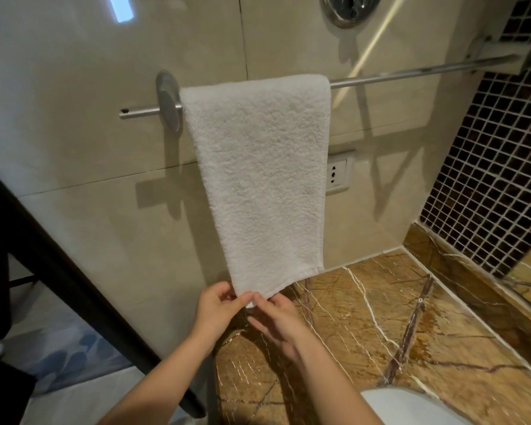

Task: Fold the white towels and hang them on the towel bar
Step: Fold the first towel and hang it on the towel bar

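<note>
A folded white towel hangs over the metal towel bar on the beige tiled wall, close to the bar's left mount. Its lower hem reaches down to my hands. My left hand pinches the towel's bottom left corner between thumb and fingers. My right hand is just beside it, its thumb and fingertips touching the same bottom edge from the right, fingers fairly straight. Both forearms rise from the bottom of the view.
A brown marble counter lies below the towel, with a white basin rim at the bottom right. A wall socket sits behind the towel's right edge. Dark mosaic tiles cover the right wall. A dark door frame slants at left.
</note>
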`<state>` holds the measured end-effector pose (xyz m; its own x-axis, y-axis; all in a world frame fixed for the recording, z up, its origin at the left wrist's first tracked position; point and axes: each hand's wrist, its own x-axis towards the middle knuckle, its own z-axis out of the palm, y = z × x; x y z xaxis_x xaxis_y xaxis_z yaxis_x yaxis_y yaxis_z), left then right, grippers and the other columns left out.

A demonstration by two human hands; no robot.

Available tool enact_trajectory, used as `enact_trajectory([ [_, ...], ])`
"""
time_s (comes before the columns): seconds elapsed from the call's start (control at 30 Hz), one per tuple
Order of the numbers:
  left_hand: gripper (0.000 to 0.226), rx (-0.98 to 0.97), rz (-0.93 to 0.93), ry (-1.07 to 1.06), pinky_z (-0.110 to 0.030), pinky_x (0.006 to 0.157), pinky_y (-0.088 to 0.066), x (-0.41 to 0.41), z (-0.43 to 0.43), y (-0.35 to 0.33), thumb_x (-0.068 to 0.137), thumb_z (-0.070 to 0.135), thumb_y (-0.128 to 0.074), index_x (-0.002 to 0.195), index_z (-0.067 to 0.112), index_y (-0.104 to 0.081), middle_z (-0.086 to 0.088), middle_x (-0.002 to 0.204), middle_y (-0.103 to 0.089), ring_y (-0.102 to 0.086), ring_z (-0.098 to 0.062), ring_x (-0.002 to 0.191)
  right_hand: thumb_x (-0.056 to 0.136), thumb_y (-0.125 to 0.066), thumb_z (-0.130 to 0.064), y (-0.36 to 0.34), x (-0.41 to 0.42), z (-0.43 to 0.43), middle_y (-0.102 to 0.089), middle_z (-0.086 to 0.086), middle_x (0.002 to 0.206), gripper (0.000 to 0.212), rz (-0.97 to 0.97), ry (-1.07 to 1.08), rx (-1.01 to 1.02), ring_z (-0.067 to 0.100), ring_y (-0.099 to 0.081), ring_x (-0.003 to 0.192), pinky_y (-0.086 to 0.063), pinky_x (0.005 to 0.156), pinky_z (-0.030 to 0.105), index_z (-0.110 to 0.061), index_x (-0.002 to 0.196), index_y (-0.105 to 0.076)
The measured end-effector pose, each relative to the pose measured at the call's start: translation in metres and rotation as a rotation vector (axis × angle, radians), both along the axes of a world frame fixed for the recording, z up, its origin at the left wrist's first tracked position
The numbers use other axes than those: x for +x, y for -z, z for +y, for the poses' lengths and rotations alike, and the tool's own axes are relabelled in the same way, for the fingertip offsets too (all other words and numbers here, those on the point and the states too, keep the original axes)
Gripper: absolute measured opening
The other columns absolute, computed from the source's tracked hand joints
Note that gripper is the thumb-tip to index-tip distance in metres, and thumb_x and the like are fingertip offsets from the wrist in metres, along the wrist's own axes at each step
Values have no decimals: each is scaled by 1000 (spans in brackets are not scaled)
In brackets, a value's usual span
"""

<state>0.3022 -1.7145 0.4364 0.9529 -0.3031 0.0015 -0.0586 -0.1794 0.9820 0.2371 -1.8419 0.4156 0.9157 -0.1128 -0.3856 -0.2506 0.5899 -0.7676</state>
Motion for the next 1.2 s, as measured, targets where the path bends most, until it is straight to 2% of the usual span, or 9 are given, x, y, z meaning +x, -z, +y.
enact_trajectory([
  [0.13, 26, 146, -137, -18, -43, 68, -48, 6, 2, -3, 71, 7, -80, 82, -12, -67, -30, 85, -59, -54, -25, 70, 77, -72, -20, -1, 3, 11, -72, 15, 107, 47, 4, 73, 103, 25, -68, 102, -54, 90, 35, 4, 114, -58],
  [0.37, 29, 302, -193, 51, -42, 70, -50, 6, 7, -22, 67, 8, -83, 87, -6, -67, -24, 88, -60, -56, -32, 72, 74, -73, -24, -2, 7, 14, -75, 9, 99, 39, -14, 95, 52, 21, -70, 98, -54, 91, 31, -3, 105, -63],
  [0.43, 30, 313, -227, 60, -43, 73, -51, 5, 10, -39, 66, 12, -83, 91, 3, -68, -18, 86, -64, -60, -33, 77, 77, -70, -24, -4, 7, 15, -74, 8, 101, 39, -32, 99, 57, 20, -70, 98, -54, 89, 30, -5, 110, -63],
  [0.5, 31, 253, -317, -6, -35, 70, -54, 5, 15, -67, 66, 18, -82, 93, 22, -68, -6, 82, -66, -62, -21, 75, 79, -69, -20, -2, 8, 16, -74, 9, 100, 38, -30, 124, 89, 19, -71, 93, -56, 78, 25, -4, 112, -62],
  [0.63, 40, 139, -643, -124, -15, 65, -49, 12, 20, -147, 72, 9, -78, 98, 36, -64, 8, 84, -65, -58, -2, 69, 84, -66, -10, -1, 10, 22, -74, 17, 92, 29, 22, 181, 139, 22, -73, 79, -57, 62, 22, 2, 110, -60],
  [0.8, 17, 176, -1249, -132, -20, 71, -46, 5, 24, -245, 81, 14, -70, 97, 17, -69, 4, 86, -67, -59, -8, 76, 88, -62, -9, -5, 12, 27, -74, 19, 90, 22, 28, 223, 136, 29, -71, 81, -55, 79, 34, 0, 108, -58],
  [0.9, 12, 369, -1503, -121, -33, 75, -46, 6, 23, -290, 84, 16, -67, 94, 10, -69, -3, 87, -66, -59, -19, 82, 90, -59, -8, -11, 11, 31, -70, 19, 95, 18, 14, 244, 132, 29, -67, 79, -53, 76, 34, -4, 108, -57],
  [1.03, 37, 816, -1343, 3, -40, 82, -45, 25, 16, -328, 74, 38, -61, 105, 20, -67, 0, 94, -67, -59, -26, 91, 92, -56, -6, -16, 10, 31, -66, 18, 88, 15, -12, 272, 95, 28, -62, 75, -50, 72, 33, -5, 106, -56],
  [1.2, 32, 809, -1138, 135, -28, 66, -45, 37, 15, -334, 70, 34, -71, 102, 29, -69, 9, 87, -67, -63, -14, 79, 92, -56, -4, -16, 9, 31, -65, 16, 80, 13, -3, 303, 67, 26, -60, 70, -47, 66, 30, -5, 105, -56],
])
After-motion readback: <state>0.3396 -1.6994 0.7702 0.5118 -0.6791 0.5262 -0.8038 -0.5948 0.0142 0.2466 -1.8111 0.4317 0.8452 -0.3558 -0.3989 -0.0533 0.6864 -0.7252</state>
